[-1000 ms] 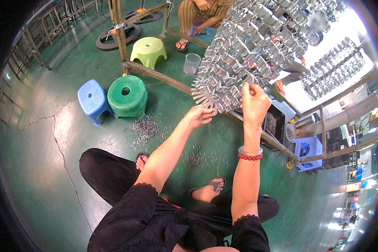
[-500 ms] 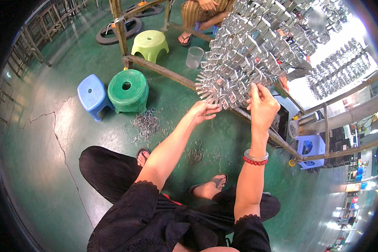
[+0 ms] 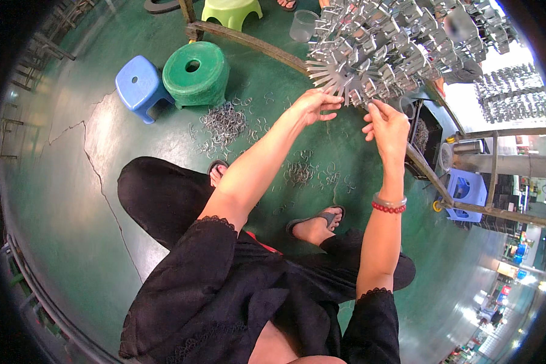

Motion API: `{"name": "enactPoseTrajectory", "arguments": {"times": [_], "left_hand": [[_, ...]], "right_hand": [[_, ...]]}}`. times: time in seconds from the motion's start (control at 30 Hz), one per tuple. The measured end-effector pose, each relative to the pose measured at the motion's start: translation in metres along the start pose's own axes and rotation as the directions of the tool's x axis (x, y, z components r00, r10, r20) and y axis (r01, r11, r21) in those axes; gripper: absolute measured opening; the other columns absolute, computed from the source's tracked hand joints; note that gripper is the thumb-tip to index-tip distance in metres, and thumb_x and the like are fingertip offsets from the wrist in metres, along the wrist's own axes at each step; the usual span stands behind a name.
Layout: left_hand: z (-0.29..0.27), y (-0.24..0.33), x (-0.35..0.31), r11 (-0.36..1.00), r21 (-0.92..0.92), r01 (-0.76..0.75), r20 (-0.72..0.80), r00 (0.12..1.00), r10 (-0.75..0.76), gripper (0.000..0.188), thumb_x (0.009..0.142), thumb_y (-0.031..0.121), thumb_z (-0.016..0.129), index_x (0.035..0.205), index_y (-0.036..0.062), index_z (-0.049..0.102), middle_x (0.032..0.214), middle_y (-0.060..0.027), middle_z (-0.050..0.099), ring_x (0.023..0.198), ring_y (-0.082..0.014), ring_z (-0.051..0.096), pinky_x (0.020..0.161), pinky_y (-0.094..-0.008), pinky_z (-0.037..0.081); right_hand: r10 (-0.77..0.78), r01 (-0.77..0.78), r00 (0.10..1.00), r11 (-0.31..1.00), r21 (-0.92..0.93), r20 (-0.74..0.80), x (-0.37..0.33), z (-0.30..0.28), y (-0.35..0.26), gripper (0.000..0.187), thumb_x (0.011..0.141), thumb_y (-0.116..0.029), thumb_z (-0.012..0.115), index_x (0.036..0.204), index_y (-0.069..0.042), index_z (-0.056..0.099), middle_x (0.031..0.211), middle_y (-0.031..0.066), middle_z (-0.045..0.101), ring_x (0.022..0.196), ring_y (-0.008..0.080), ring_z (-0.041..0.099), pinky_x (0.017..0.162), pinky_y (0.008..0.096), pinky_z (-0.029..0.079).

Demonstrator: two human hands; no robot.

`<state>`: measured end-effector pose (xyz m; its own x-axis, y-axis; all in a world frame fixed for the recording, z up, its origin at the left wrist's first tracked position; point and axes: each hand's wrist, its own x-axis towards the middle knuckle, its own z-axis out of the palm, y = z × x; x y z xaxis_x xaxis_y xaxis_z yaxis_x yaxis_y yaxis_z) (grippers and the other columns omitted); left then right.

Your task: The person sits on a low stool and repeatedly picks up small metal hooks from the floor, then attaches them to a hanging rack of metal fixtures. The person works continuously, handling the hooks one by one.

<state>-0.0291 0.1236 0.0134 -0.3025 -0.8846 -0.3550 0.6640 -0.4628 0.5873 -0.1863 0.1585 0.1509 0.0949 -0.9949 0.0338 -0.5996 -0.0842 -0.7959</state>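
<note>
A dense hanging cluster of shiny metal pieces (image 3: 400, 45) fills the upper right, its lower end fanned out in flat grey blades (image 3: 329, 76). My left hand (image 3: 316, 108) reaches to that lower end with fingers stretched, the fingertips at the lowest blade. Just right of it, my right hand (image 3: 391, 130) is closed in a pinch below the cluster's edge. What lies between its thumb and forefinger is too small to make out. Small curved metal clips (image 3: 223, 124) lie heaped on the green floor, and a second scatter of clips (image 3: 300, 173) is nearer my feet.
A wooden frame rail (image 3: 255, 45) runs behind my hands. Left stand a blue stool (image 3: 141, 82) and a green round stool (image 3: 194, 76); a lime stool (image 3: 232, 11) is beyond. Right of the rail are a dark bin (image 3: 428, 133) and a lilac stool (image 3: 467, 191). Another person's foot shows at the top.
The view has tilted down, so stools and cluster sit higher. My right hand has come from the cluster's side down to its lower edge, closer to my left hand.
</note>
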Motion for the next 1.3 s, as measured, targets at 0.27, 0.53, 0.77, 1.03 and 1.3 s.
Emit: {"name": "enactPoseTrajectory", "arguments": {"times": [0.27,0.53,0.77,1.03,1.3], "left_hand": [[-0.002,0.000,-0.003,0.999,-0.047,0.013,-0.009,1.000,-0.014,0.064,0.080,0.009,0.065,0.133,0.0146,0.032,0.102,-0.0033,0.061,0.094,-0.0155,0.056,0.087,-0.0442,0.042],[-0.005,-0.002,-0.004,1.000,-0.018,-0.006,0.029,1.000,0.007,0.061,0.082,0.011,0.062,0.135,0.0161,0.032,0.106,-0.0023,0.059,0.096,-0.0151,0.056,0.086,-0.0416,0.042],[0.004,0.010,-0.018,1.000,-0.021,0.011,0.004,1.000,-0.011,0.057,0.084,0.008,0.058,0.134,0.0144,0.031,0.113,-0.0049,0.058,0.101,-0.0184,0.059,0.083,-0.0382,0.044],[-0.017,0.004,0.003,1.000,-0.005,-0.008,0.117,0.993,0.008,0.058,0.085,0.008,0.057,0.134,0.0124,0.025,0.103,-0.0038,0.063,0.094,-0.0168,0.062,0.080,-0.0386,0.046],[-0.009,0.011,-0.008,0.998,0.054,0.018,0.060,0.998,-0.021,0.035,0.083,0.012,0.061,0.114,0.0187,0.046,0.103,0.0007,0.062,0.095,-0.0150,0.058,0.086,-0.0419,0.040]], "right_hand": [[0.027,-0.028,1.000,0.996,-0.086,-0.008,0.011,0.035,0.014,0.027,0.086,-0.016,0.057,0.098,0.008,0.062,0.064,0.0104,0.063,0.043,0.0124,0.058,0.036,0.0237,0.043],[0.005,-0.021,0.994,0.989,-0.145,-0.109,0.014,0.053,0.018,0.026,0.086,-0.018,0.059,0.088,0.007,0.064,0.062,0.0088,0.063,0.042,0.0117,0.058,0.033,0.0245,0.040],[-0.220,0.146,0.958,0.927,-0.344,-0.187,0.024,0.064,0.046,0.018,0.081,-0.015,0.062,0.076,0.003,0.063,0.061,0.0174,0.062,0.054,0.0278,0.063,0.051,0.0377,0.048],[-0.164,0.092,0.973,0.921,-0.379,-0.162,0.014,0.059,0.014,0.019,0.080,-0.016,0.062,0.082,0.003,0.062,0.072,0.0253,0.061,0.073,0.0403,0.062,0.063,0.0472,0.049],[-0.160,0.114,0.972,0.962,-0.249,-0.175,0.007,0.058,0.004,0.020,0.083,-0.009,0.055,0.076,0.008,0.062,0.069,0.0248,0.062,0.067,0.0366,0.065,0.056,0.0420,0.052]]}}
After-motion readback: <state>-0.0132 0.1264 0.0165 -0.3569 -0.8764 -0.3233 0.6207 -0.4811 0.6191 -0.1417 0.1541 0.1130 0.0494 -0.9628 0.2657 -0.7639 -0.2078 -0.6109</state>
